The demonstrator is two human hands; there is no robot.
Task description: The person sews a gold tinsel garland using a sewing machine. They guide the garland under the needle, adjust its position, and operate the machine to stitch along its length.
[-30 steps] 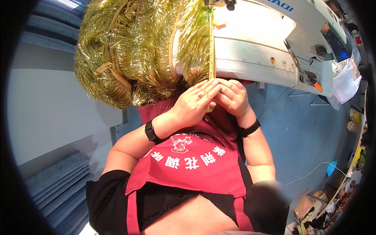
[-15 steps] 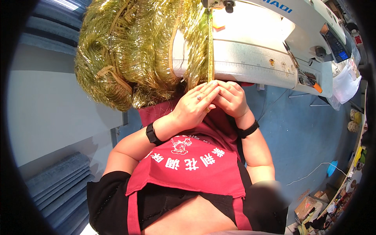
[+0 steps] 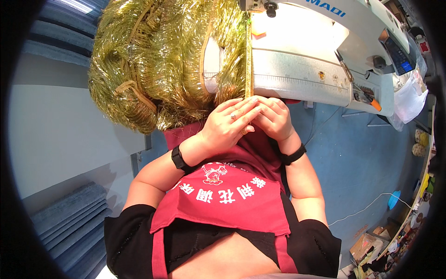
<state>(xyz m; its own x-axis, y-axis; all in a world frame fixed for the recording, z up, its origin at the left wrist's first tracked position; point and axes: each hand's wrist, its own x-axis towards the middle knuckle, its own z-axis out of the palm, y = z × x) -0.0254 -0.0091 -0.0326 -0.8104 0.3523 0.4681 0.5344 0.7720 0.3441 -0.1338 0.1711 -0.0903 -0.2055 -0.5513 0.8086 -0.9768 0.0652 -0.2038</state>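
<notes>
Grey-white panel (image 3: pixel 74 135) stands at the left of the frame, beside the gold tinsel (image 3: pixel 148 60) heaped in the upper left. Near the centre, the left hand (image 3: pixel 227 122) and then the right hand (image 3: pixel 275 117) pinch the lower end of a gold band (image 3: pixel 249 69), which runs up to the machine head (image 3: pixel 257 6). To do this well, I think the band should be straight and evenly tight, loose strands aside. Just above the right hand is the edge of the machine bed (image 3: pixel 297 69); blue floor (image 3: pixel 357 149) at right seems to give elbow room.
</notes>
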